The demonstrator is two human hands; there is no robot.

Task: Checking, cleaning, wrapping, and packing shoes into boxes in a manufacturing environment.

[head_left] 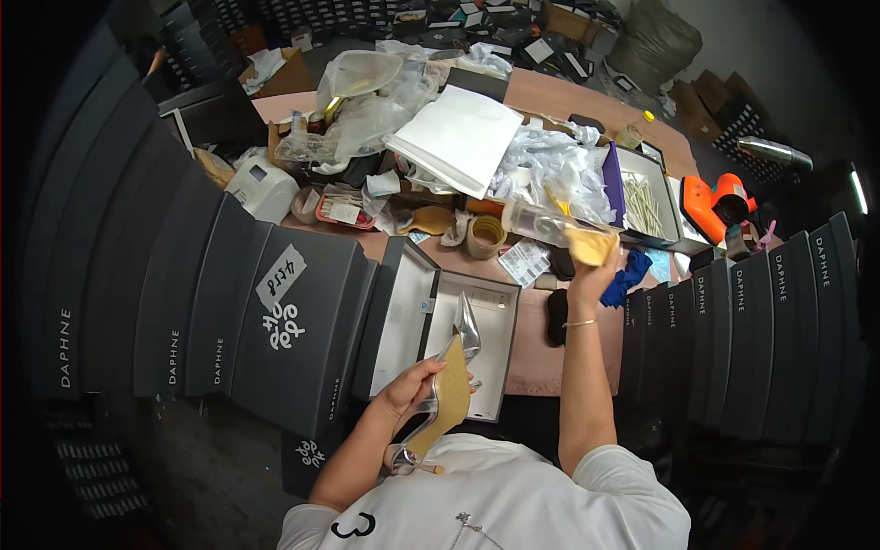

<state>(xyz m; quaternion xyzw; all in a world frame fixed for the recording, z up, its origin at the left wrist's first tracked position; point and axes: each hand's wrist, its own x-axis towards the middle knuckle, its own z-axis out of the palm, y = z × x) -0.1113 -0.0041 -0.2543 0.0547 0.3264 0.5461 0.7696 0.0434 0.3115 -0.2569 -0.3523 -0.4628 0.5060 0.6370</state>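
My left hand [410,387] is closed around a high-heeled shoe [449,394], its tan sole turned up and its silver upper partly hidden. The shoe is above an open shoebox [496,367] with a white inside, in front of my body. Inside the box lies a second silver, pointed shoe [468,321], partly covered by the held one. My right hand [591,280] reaches out over the table, its fingers closed on a pale yellow sponge or folded cloth [592,246]. Just left of that, a clear plastic cylinder [532,223] lies tilted; I cannot tell whether they touch.
Dark shoeboxes are stacked at the left [302,321] and right [788,321]. On the pink table [541,339] are a white foam sheet [463,133], crumpled plastic [555,170], a jar [485,236], a box of white sticks [644,203], an orange device [701,209] and a blue cloth [628,278].
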